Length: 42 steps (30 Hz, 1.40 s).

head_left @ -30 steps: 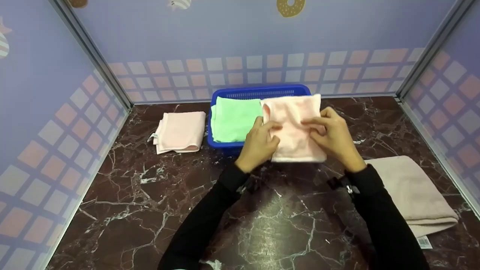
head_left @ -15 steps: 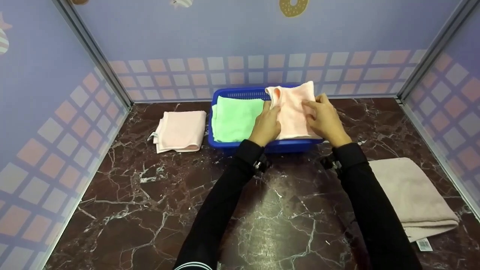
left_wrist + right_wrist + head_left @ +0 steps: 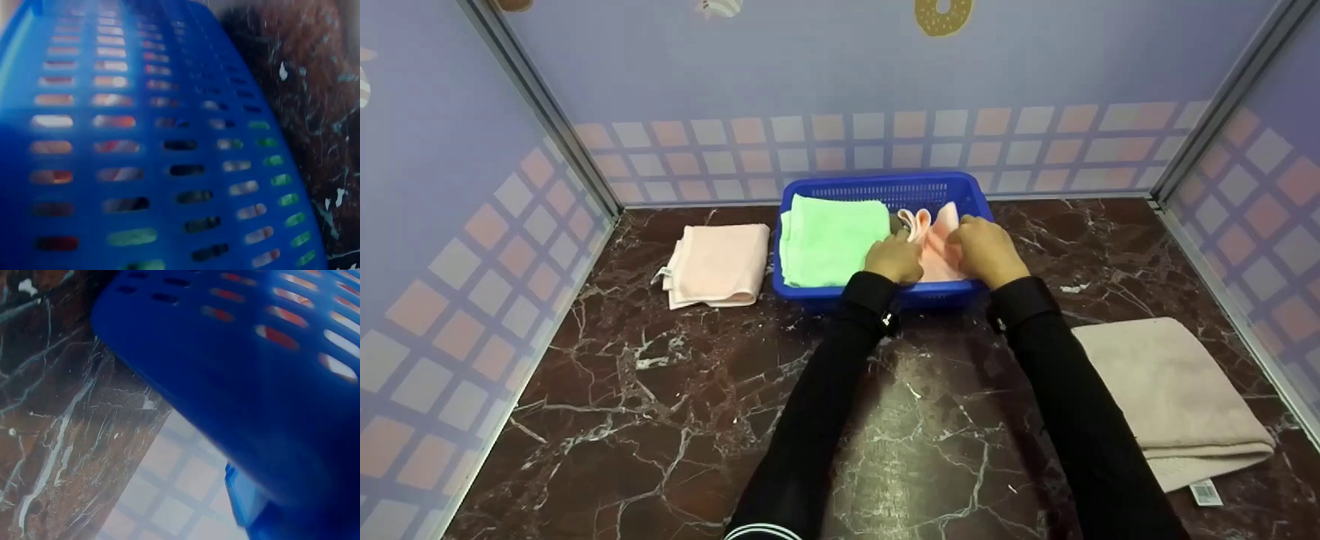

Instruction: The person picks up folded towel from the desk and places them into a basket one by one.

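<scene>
A folded pink towel [image 3: 936,240] lies low in the right half of the blue basket [image 3: 885,182], beside a folded green towel [image 3: 831,238] in the left half. My left hand [image 3: 894,257] grips the pink towel's left side and my right hand [image 3: 986,251] grips its right side, fingers curled down on the cloth inside the basket. The wrist views are filled by the slotted basket wall [image 3: 140,157] [image 3: 270,382]; neither hand shows there.
Left of the basket lies another folded pink towel [image 3: 716,264] on the dark marble table [image 3: 660,390]. A larger beige towel [image 3: 1174,394] with a tag lies at the right. Panel walls close off the back and both sides.
Both hands carried the pink towel from the basket's near edge, forward over it, then down into its right half. The other towels stayed put.
</scene>
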Tool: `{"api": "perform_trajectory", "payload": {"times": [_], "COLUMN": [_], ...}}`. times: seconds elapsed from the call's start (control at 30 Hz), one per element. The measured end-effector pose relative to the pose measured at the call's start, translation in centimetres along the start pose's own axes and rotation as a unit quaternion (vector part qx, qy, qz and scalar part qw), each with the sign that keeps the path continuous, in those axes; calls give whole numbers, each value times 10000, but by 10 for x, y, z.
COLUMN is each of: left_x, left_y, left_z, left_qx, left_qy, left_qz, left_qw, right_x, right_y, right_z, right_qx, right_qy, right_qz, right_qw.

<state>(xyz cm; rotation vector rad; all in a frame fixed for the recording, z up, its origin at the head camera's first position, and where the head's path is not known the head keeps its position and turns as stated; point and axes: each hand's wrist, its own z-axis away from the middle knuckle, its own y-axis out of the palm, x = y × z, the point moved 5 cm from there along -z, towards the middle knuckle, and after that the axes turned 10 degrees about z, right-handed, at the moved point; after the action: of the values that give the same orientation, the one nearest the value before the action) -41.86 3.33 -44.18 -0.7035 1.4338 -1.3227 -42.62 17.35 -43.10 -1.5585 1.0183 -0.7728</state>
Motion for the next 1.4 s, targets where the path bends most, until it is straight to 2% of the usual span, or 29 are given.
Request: {"api": "perform_trajectory", "payload": {"times": [0.17,0.3,0.5,0.6,0.67,0.73,0.8,0.9,1.0,1.1,1.17,1.2,1.27,1.3,1.33,1.37,1.4], "left_x": [-1,-2,4,5,5,4,3,0,-2,4,21,34,70,93,118,143,169], "left_y": [3,3,1,2,3,4,3,-3,-12,-24,-35,-42,-55,-60,-64,-66,-65], "left_z": [6,9,9,7,5,3,1,3,15,35,52,61,78,86,93,100,106], "left_qx": [409,651,561,430,313,83,-255,-1105,-2038,-2803,-3267,-3499,-3979,-4183,-4339,-4359,-4269], "left_qy": [-105,-260,-400,-321,-223,-83,40,321,753,1331,1644,1761,1801,1696,1498,1224,887], "left_qz": [-312,-111,94,47,6,32,128,291,453,753,1084,1241,1434,1493,1519,1515,1483], "left_qw": [9986,9975,9976,9985,9993,9999,9996,9929,9751,9477,9244,9117,8881,8797,8753,8787,8876], "right_x": [10,12,16,16,16,14,11,7,11,22,29,32,36,37,38,39,39], "right_y": [12,17,19,20,20,19,16,8,-2,-6,-5,-4,0,2,3,4,5], "right_z": [-4,-7,-13,-13,-13,-13,-12,-7,9,32,45,49,54,55,56,56,56], "right_qx": [424,682,1022,1089,1019,824,489,-175,-820,-1235,-1362,-1403,-1445,-1457,-1473,-1489,-1486], "right_qy": [-118,-68,-70,-56,-28,36,121,207,251,282,212,152,18,-42,-83,-100,-102], "right_qz": [770,1236,1649,1728,1642,1373,875,51,-478,-686,-701,-665,-524,-432,-341,-268,-212], "right_qw": [9961,9900,9810,9789,9812,9871,9949,9996,9952,9896,9880,9878,9881,9884,9885,9884,9886]}}
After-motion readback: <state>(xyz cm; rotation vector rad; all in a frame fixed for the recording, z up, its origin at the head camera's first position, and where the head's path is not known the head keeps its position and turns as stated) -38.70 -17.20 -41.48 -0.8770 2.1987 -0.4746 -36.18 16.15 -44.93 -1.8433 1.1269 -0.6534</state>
